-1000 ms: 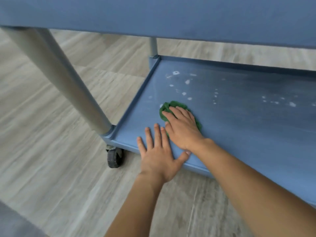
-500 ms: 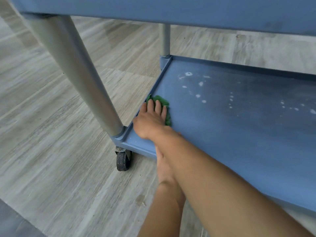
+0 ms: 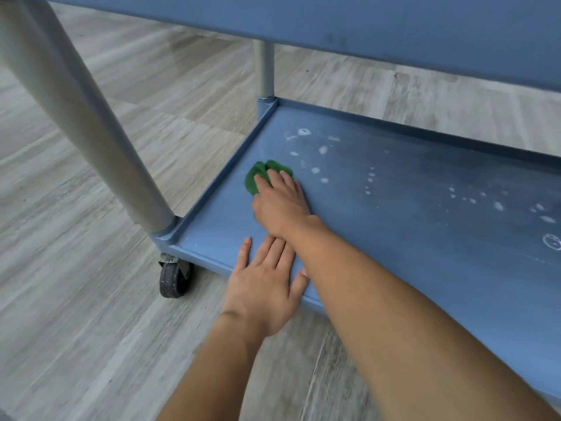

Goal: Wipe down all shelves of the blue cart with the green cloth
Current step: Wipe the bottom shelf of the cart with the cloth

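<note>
The right hand [image 3: 280,208] covers most of the green cloth [image 3: 258,176]; its forearm [image 3: 379,299] apparently hides fingertips of the left hand [image 3: 264,290].

Soft, even light fills the wide-angle view, the upper shelf [image 3: 394,31] shading the right of the lower shelf [image 3: 409,214]; the near post [image 3: 76,117] leans and bows toward the frame edge, and the floor [image 3: 76,329] smears with motion blur

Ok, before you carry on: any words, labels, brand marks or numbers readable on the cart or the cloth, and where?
None: no text can be read in this view.
The lower shelf bears only white spots and ring-shaped smudges, not letters.
The green cloth under the right hand, the grey post and the caster show no print.
</note>
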Tool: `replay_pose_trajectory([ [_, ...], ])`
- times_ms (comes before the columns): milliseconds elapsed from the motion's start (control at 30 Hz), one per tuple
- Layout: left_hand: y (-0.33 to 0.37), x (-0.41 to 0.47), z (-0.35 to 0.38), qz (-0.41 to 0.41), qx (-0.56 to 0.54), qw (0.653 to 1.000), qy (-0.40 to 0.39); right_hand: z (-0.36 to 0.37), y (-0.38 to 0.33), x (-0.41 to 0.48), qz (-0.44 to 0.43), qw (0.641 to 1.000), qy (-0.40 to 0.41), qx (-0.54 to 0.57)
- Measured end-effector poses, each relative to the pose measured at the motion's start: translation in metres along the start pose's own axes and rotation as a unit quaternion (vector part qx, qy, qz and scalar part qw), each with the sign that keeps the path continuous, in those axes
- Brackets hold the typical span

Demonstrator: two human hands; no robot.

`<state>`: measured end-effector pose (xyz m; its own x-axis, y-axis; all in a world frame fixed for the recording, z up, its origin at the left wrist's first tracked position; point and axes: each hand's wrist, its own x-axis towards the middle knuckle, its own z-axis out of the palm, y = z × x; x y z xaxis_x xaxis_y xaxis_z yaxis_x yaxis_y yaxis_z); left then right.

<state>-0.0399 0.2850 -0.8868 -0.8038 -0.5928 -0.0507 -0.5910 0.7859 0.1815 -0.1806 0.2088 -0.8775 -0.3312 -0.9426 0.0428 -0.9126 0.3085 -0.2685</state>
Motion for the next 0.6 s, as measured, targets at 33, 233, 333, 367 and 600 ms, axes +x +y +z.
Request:
replay_pose_trajectory([
  [33, 0.005, 0.0, -0.005, -0.009, 0.0, 1.0, -0.026, -0.003, 0.012, -0.003, 0.005, 1.0, -0.002, -0.003],
  [233, 0.004, 0.0, 0.001, -0.042, 0.0, 0.999, -0.017, -0.025, 0.1, -0.04, 0.055, 0.998, 0.016, -0.012],
  [333, 0.002, 0.0, 0.004, -0.034, -0.002, 0.999, 0.0, -0.039, 0.143, -0.07, 0.098, 0.995, 0.026, -0.01],
  [367, -0.001, -0.001, 0.005, -0.036, -0.004, 0.999, 0.001, -0.043, 0.152, -0.079, 0.11, 0.994, 0.025, -0.012],
  [600, 0.017, 0.008, -0.005, -0.095, -0.025, 0.995, -0.035, -0.08, 0.257, -0.174, 0.206, 0.978, 0.029, -0.026],
])
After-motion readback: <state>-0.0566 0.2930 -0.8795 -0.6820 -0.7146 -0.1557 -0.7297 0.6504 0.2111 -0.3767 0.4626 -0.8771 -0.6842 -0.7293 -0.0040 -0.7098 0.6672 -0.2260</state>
